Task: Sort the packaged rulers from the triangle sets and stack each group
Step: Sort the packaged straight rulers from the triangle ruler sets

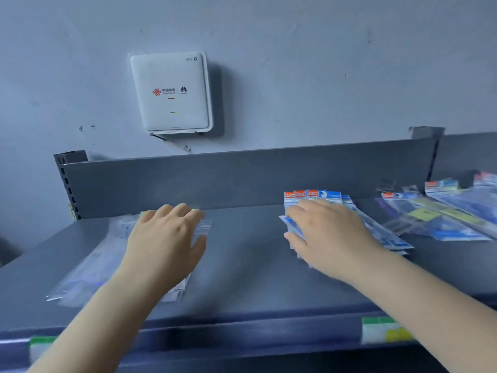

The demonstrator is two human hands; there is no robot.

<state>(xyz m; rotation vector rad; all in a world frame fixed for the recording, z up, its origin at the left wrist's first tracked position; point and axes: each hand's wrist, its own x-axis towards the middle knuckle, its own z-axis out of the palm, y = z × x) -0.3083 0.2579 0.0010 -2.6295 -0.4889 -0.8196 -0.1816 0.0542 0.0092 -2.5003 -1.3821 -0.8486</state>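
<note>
On the left of the grey shelf [242, 265] lies a stack of clear plastic packs [88, 270]; their contents are too blurred to name. My left hand [166, 238] rests flat on that stack, fingers relaxed. Right of centre lies a fanned stack of packaged rulers [314, 196] with orange and blue header cards. My right hand [325, 232] lies on top of it, its fingertips and thumb curled over the stack's left edge. Further packs [435, 219] lie loose at the far right.
A grey back panel [242, 179] closes the shelf behind the packs. A white Wi-Fi box [172, 92] hangs on the wall above. Green and yellow price labels [384, 332] sit on the shelf's front rail.
</note>
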